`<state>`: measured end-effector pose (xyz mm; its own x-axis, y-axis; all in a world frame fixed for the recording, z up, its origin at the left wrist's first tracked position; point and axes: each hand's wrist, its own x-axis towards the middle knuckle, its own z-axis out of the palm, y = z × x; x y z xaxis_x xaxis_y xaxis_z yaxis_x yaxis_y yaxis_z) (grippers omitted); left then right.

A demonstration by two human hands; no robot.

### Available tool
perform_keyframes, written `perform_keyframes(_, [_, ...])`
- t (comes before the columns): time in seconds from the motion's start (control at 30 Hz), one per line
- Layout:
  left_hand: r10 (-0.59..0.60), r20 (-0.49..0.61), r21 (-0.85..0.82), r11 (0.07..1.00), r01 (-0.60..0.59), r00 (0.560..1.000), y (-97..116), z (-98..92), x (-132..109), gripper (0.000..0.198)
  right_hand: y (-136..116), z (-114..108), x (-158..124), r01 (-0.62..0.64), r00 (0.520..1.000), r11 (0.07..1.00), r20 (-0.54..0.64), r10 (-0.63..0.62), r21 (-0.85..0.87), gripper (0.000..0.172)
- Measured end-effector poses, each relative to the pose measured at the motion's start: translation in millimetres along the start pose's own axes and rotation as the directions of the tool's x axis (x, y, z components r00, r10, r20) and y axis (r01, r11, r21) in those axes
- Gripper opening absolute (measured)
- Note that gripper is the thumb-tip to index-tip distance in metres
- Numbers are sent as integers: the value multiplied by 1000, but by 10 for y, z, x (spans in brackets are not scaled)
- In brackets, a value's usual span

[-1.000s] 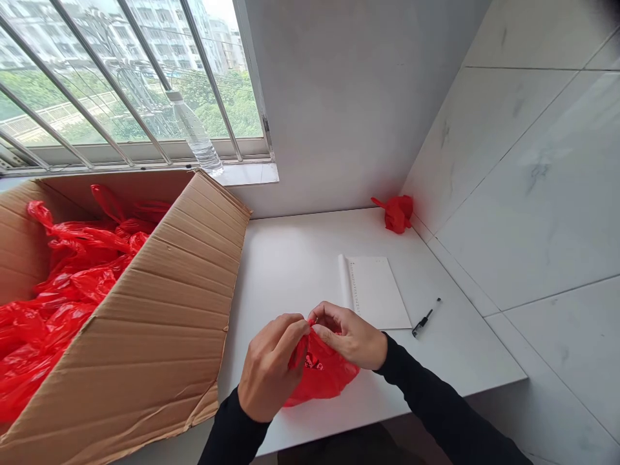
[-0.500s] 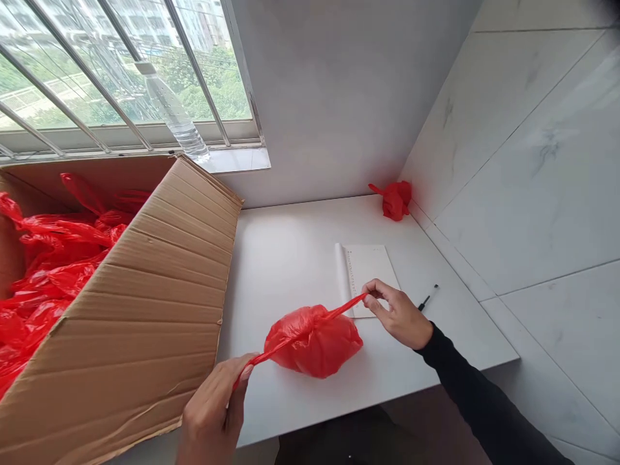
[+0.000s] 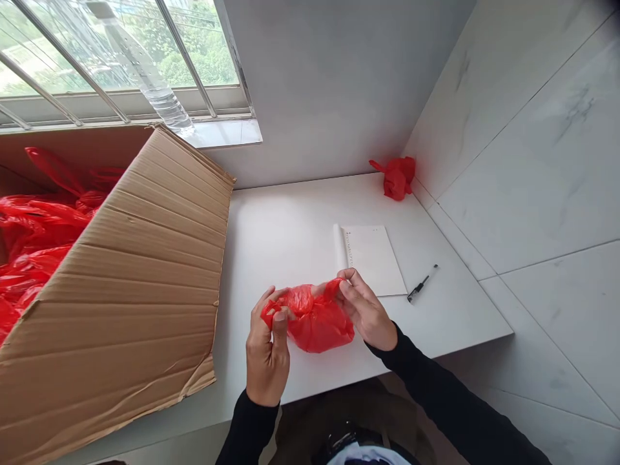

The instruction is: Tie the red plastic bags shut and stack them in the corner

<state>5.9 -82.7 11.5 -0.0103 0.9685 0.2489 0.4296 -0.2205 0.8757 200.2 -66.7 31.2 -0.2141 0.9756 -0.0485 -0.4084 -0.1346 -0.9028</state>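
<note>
A filled red plastic bag point(image 3: 322, 328) rests near the front edge of the white table. My left hand point(image 3: 268, 349) pinches one of its handles between thumb and fingers, on the bag's left side. The other handle is gripped by my right hand point(image 3: 365, 307), at the upper right of the bag. Between my hands the top of the bag looks gathered at its middle. What the bag contains is hidden. Just behind my right hand lies an open notebook point(image 3: 372, 258) with blank pages, and a black pen point(image 3: 422, 284) is to its right.
A large cardboard box point(image 3: 130, 290) with more red bags point(image 3: 43, 239) in it stands on the left. Another small red bag point(image 3: 398, 179) sits in the far right corner of the white table point(image 3: 281, 232). A water bottle point(image 3: 150, 84) stands on the windowsill by the bars.
The handles were pulled out taut to both sides; now my hands are closer together and the handles are slack and spread. My view has tilted downward, showing the whole pen.
</note>
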Motion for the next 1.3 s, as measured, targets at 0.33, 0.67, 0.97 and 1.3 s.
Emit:
perform_keyframes(0.33, [-213,-144,54,973,223,966,-28,-9,-36,33,178,-159,-35,34,997,889,-46,-62,-456,21])
perform_keyframes(0.67, [76,128,487,864,-129,989,-527,456,-267,63,900,-19,-21,282,938,202,225,-262,-938,61])
perform_keyframes(0.97, [173,193,686,680,-259,966,-658,411,-308,66,1093,-10,-35,264,930,-35,264,-254,-964,66])
perform_keyframes(1.3, [207,244,651,689,-318,947,-908,372,-413,67,1576,-241,41,321,930,35,308,-198,-946,52])
